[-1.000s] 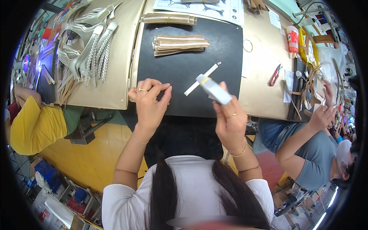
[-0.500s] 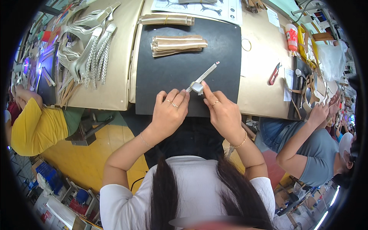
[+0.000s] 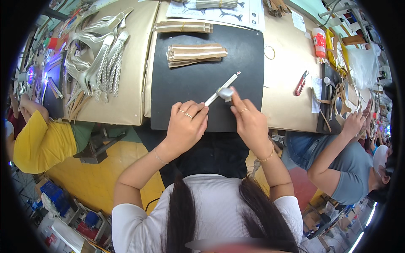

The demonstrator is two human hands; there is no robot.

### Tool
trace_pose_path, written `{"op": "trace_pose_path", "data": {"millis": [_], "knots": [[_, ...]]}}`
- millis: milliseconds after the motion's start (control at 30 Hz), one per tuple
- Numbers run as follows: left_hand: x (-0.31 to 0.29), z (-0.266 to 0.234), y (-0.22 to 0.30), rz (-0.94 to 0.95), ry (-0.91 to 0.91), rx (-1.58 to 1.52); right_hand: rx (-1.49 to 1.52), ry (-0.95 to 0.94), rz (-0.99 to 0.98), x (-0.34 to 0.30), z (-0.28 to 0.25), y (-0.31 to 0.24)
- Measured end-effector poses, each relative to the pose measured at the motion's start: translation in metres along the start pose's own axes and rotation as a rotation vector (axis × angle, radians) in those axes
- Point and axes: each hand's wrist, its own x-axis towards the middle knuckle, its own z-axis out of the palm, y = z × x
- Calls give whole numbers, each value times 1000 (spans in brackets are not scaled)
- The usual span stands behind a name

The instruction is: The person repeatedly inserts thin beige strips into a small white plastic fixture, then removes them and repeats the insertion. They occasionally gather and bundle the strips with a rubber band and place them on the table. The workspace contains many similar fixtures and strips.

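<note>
My left hand (image 3: 186, 126) pinches the near end of a narrow whitish strip (image 3: 216, 95). The strip slants away to the upper right over the black mat (image 3: 185, 90), and a small reddish tip shows at its far end. In my closed right hand (image 3: 251, 128) is a small silver, rounded block-shaped tool (image 3: 225, 93). It rests on or just over the middle of the strip; I cannot tell whether they touch. On the mat beyond lie a fanned stack of brown strips with white lines (image 3: 196, 54) and a similar banded bundle (image 3: 184, 27).
Silver straps with braided ends (image 3: 110, 63) are heaped on the left table. Red-handled thread snips (image 3: 301, 83), a rubber band (image 3: 269, 52) and a red-and-white bottle (image 3: 319, 42) lie or stand to the right. A co-worker's arm (image 3: 333, 147) is at the right, a yellow sleeve (image 3: 31, 137) at the left.
My right hand has slid the silver tool a little up and right along the strip. My left hand stays at the near end, and the view has shifted slightly.
</note>
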Motion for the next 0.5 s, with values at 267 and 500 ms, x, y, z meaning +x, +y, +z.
{"op": "trace_pose_path", "data": {"millis": [267,500], "knots": [[83,-27,-56,-133,163,-63,81,-196,-89,-7,-4,-27],[134,-6,-71,-56,-75,8,42,-322,-83,-5,9,-26]]}}
